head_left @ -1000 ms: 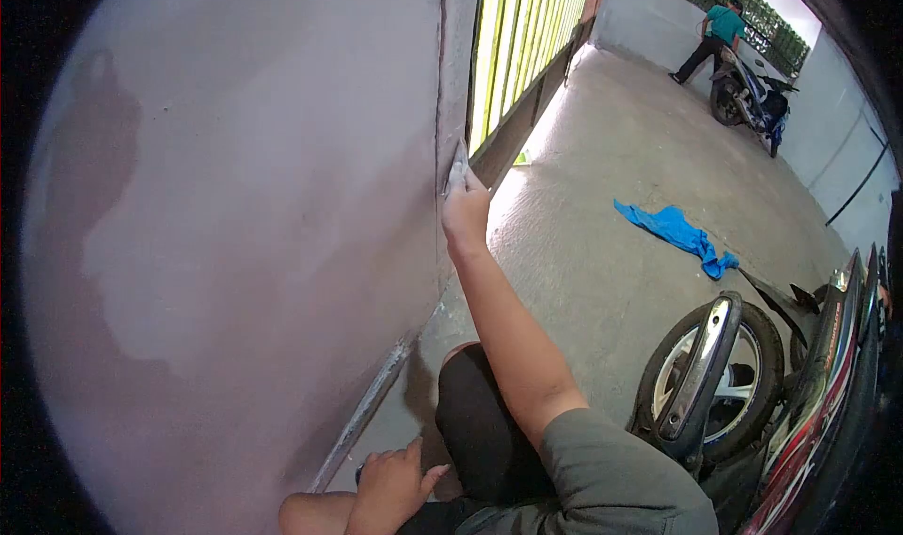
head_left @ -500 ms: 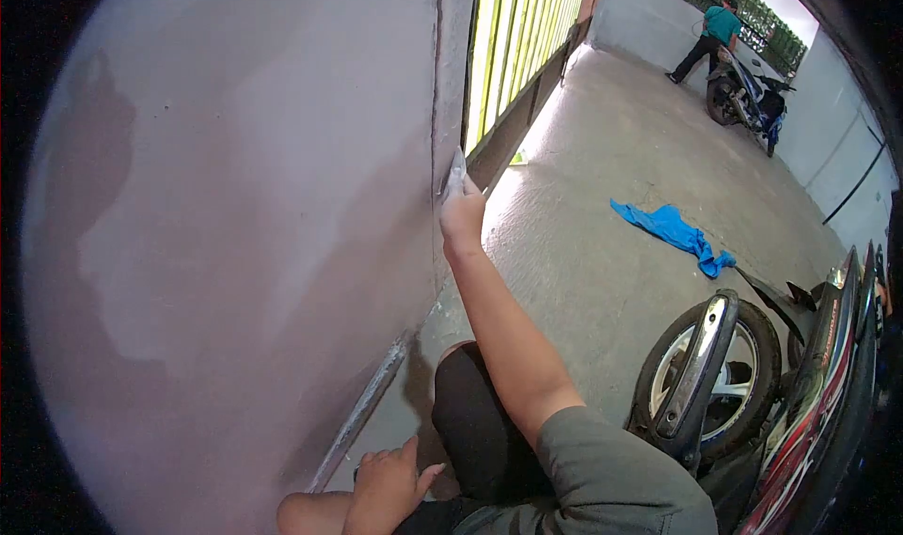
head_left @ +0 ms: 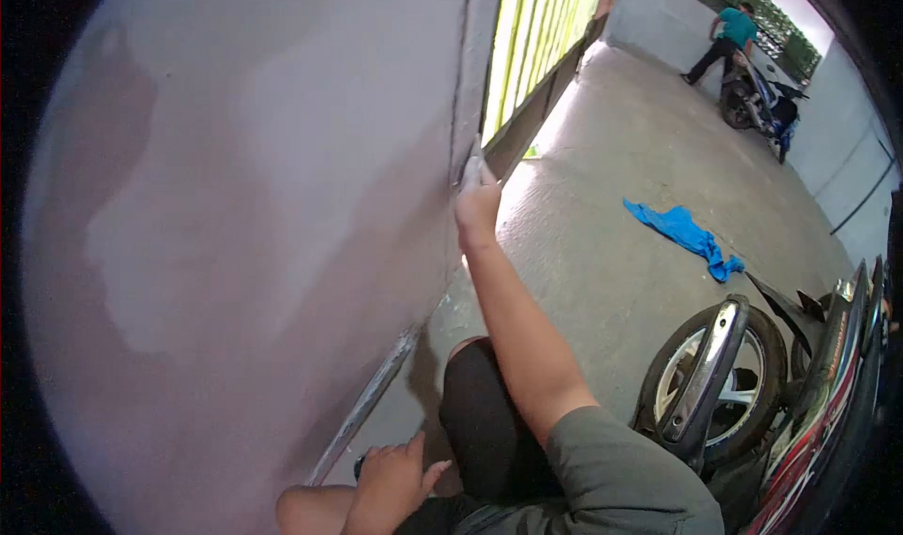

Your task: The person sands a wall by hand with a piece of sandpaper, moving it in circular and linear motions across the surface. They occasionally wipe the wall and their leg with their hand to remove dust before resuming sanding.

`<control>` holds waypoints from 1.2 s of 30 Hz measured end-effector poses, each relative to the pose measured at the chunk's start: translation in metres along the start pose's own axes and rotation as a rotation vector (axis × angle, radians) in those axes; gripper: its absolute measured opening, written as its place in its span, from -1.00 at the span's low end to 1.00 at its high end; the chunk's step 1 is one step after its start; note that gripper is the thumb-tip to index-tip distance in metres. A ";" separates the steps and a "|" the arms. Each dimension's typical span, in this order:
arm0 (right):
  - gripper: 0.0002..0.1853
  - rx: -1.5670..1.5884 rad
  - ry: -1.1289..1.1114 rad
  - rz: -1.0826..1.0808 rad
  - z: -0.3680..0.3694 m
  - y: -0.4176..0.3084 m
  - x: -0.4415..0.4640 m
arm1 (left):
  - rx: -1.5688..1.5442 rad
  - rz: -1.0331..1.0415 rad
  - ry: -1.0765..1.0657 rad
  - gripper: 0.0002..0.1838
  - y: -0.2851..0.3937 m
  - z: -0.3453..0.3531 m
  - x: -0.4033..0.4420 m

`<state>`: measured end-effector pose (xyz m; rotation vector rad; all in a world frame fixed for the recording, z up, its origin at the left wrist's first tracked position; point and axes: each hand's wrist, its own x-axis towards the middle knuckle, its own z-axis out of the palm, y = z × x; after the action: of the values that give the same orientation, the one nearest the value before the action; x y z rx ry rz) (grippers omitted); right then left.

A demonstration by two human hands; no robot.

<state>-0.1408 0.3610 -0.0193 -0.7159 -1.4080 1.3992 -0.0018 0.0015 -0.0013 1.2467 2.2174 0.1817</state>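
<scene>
My right hand (head_left: pixel 478 217) is stretched forward at the edge of the wall (head_left: pixel 235 253), beside the gate. Its fingers are closed round a thin, whitish-grey flat piece (head_left: pixel 473 170) that points upward along the wall's edge; its exact kind is unclear. Part of those fingers is hidden behind the hand. My left hand (head_left: pixel 390 486) rests low by my bent knee, thumb and forefinger spread apart, holding nothing that I can see. A dark band shows at its wrist.
A yellow-green slatted gate (head_left: pixel 527 55) adjoins the wall. On the concrete floor (head_left: pixel 583 281) lies a blue cloth (head_left: pixel 685 234). A motorcycle (head_left: pixel 720 385) stands close on my right. Farther back, a person in a teal shirt (head_left: pixel 736 27) is beside another motorcycle (head_left: pixel 767 112).
The view has turned slightly left, so the scene sits farther right. My right hand stays at the wall's edge with the flat piece; my left hand has barely moved.
</scene>
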 end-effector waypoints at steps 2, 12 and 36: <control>-0.50 0.093 -0.020 0.009 -0.003 0.024 0.007 | -0.040 0.047 0.034 -0.34 0.002 -0.001 -0.001; -0.51 0.101 0.020 -0.078 0.007 0.007 -0.007 | -0.026 0.088 0.137 -0.37 -0.005 0.017 -0.004; -0.53 0.178 0.091 -0.009 0.006 0.008 -0.020 | -0.067 0.065 0.072 -0.47 -0.004 0.032 0.004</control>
<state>-0.1412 0.3415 -0.0309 -0.6486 -1.1981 1.4455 0.0116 -0.0020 -0.0313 1.2950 2.2135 0.3282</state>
